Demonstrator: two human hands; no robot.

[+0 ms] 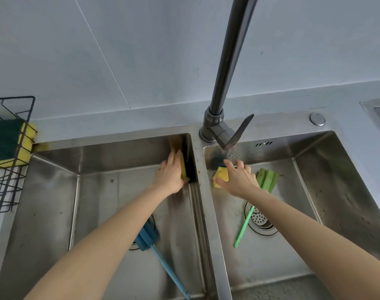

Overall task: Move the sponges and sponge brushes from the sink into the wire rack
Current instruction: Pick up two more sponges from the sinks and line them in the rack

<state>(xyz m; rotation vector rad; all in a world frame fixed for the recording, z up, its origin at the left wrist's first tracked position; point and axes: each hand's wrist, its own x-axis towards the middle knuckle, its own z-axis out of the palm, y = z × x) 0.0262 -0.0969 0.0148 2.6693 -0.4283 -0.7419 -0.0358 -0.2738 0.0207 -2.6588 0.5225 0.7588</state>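
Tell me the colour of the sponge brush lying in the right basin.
Green, head and handle alike: sponge brush, clearest in the head view.

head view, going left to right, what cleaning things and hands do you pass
rack sponge → blue brush → left hand on a sponge → right hand → green brush

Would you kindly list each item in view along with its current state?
Wire rack: holds one sponge.
Sponge in rack: upright, stowed.
Left-basin sponge: on edge against the wall, under left hand.
Right-basin sponge: under right hand.
Blue sponge brush: lying in left basin.
Green sponge brush: lying in right basin.
Faucet: no water running.
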